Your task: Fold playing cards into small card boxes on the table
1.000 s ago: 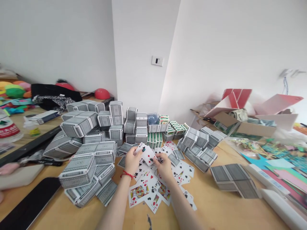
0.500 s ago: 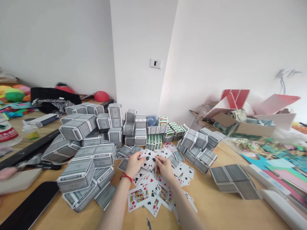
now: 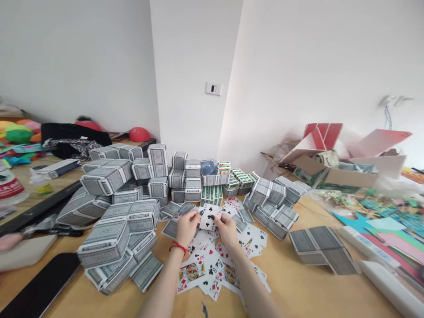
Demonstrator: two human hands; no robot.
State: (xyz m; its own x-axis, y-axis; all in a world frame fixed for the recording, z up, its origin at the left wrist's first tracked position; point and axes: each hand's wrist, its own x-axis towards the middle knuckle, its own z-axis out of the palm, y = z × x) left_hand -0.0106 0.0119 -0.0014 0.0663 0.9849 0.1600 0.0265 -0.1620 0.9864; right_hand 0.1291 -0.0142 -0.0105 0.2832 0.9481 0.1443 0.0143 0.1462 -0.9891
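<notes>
A three of clubs playing card (image 3: pixel 207 222) is held face up between my two hands, over a spread of loose cards. My left hand (image 3: pixel 188 227), with a red cord at the wrist, pinches its left edge. On the opposite edge, the thumb and fingers of my right hand (image 3: pixel 228 227) are closed. Beneath lie many face-up playing cards (image 3: pixel 209 265), among them a king of diamonds (image 3: pixel 191 274) and a jack. Some grey-backed cards (image 3: pixel 172 208) lie face down just behind my left hand.
Folded-card blocks (image 3: pixel 109 234) are piled on the left and more (image 3: pixel 271 198) on the right. Green-and-white card packs (image 3: pixel 212 194) stand at the back. A flat card piece (image 3: pixel 321 247), a white power strip (image 3: pixel 371 247) and a cardboard box (image 3: pixel 347 176) are at right; a black phone-like slab (image 3: pixel 43 287) lies at left.
The three of clubs has turned from a tilt to nearly upright and shifted slightly right. My left hand has turned and moved a little right with it; the right hand stays close by.
</notes>
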